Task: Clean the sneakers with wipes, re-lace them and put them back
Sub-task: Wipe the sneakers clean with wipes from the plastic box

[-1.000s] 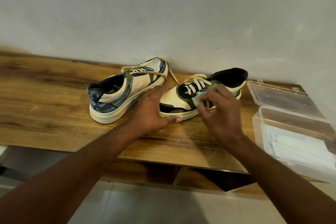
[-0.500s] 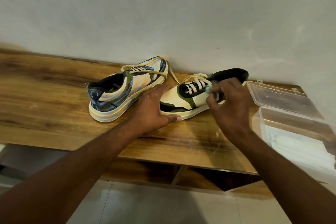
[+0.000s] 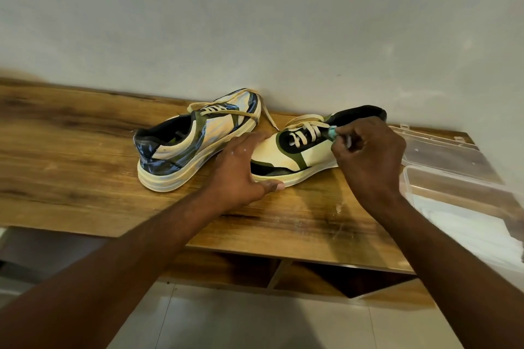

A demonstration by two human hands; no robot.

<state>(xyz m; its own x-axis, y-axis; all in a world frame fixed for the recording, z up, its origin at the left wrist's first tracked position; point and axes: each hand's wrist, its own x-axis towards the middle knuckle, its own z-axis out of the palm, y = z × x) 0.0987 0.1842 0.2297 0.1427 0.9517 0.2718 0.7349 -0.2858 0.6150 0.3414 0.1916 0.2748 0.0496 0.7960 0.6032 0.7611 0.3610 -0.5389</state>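
Shoe in hand: the right-hand sneaker lies on the wooden shelf, toe toward your left, heel toward the far right by the wall.
Left hand: fingers spread flat over the toe, thumb at the sole's near edge, pinning it.
Right hand: curled tight, pinching a small bluish wipe at the upper laces.
Key relation: your right hand is nearer the laces and heel; the shoe's length runs leftward from it.
Other sneaker: just left, heel nearest you.
Wipe box: open, far right.
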